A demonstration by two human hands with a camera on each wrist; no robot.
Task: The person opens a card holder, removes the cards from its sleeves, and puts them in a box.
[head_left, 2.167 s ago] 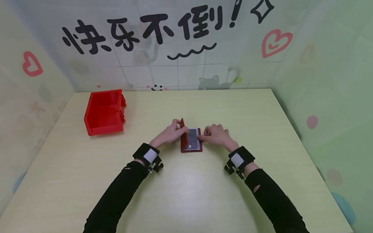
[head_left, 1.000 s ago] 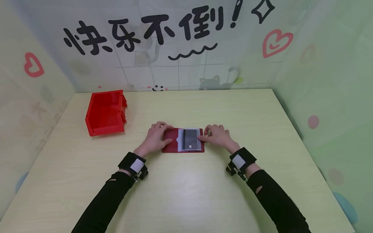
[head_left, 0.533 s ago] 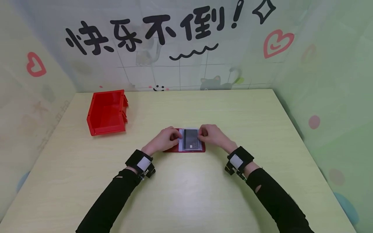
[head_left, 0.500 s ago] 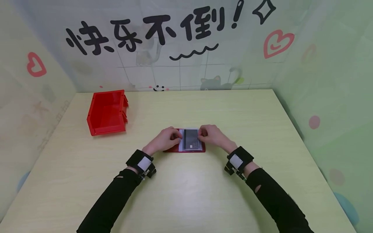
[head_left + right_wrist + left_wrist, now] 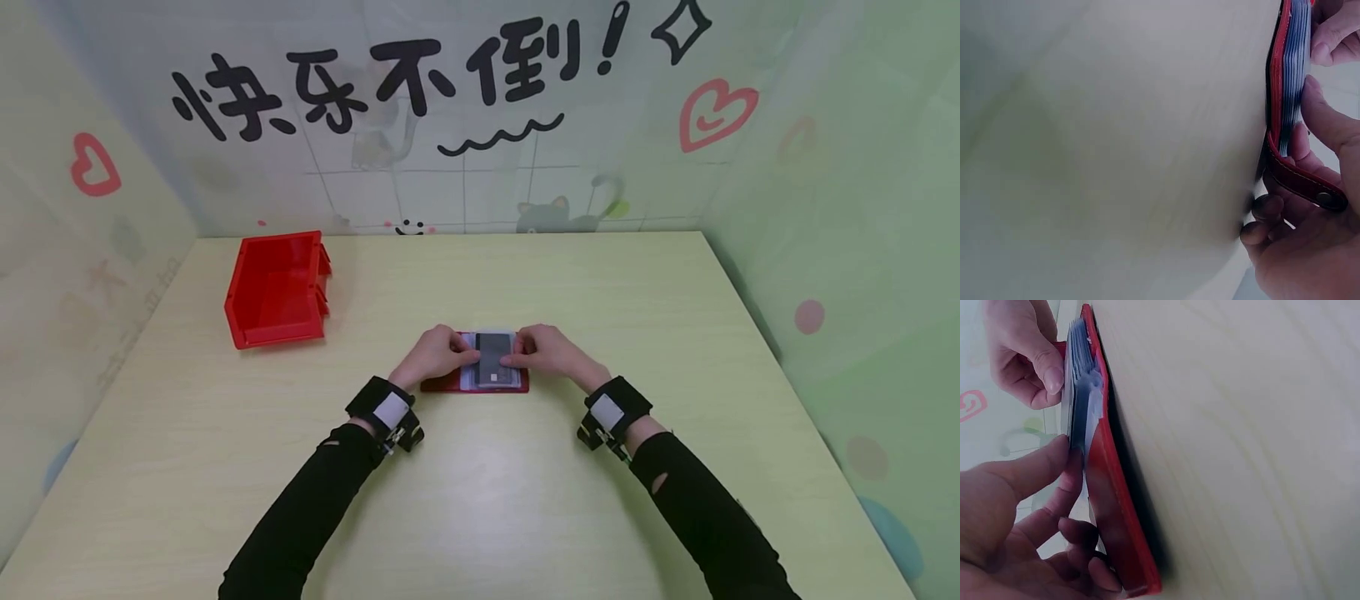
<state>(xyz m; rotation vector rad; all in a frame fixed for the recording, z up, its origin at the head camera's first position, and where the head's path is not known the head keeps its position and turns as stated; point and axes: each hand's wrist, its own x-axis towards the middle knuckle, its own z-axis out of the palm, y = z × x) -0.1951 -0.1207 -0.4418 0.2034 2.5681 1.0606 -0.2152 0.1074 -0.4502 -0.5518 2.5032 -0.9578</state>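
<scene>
Two arms in black sleeves come up from the bottom of the head view, each with a black wrist band. The left hand [image 5: 437, 353] and the right hand [image 5: 549, 351] meet at the middle of the frame over a red card holder [image 5: 474, 387]. The card holder lies open and flat on the desk [image 5: 480, 500].

Inside it is a stack of clear card sleeves [image 5: 491, 369], and the top one shows a dark card [image 5: 492, 360]. The left hand rests on the left half of the card holder. Its fingers are bent, and its thumb [image 5: 1035, 469] presses on the edge of the sleeves. The right hand sits on the right half with its fingers bent too. Its thumb [image 5: 1325, 122] presses on the top of the sleeves from that side. In the right wrist view, a red strap with a metal snap [image 5: 1329, 199] sticks out from under that hand.

Farther back, in the upper left of the frame, a red plastic bin [image 5: 276, 288] stands on the desk, well apart from the hands. Behind the desk is a wall with big black letters [image 5: 390, 79] and red hearts [image 5: 712, 112].
</scene>
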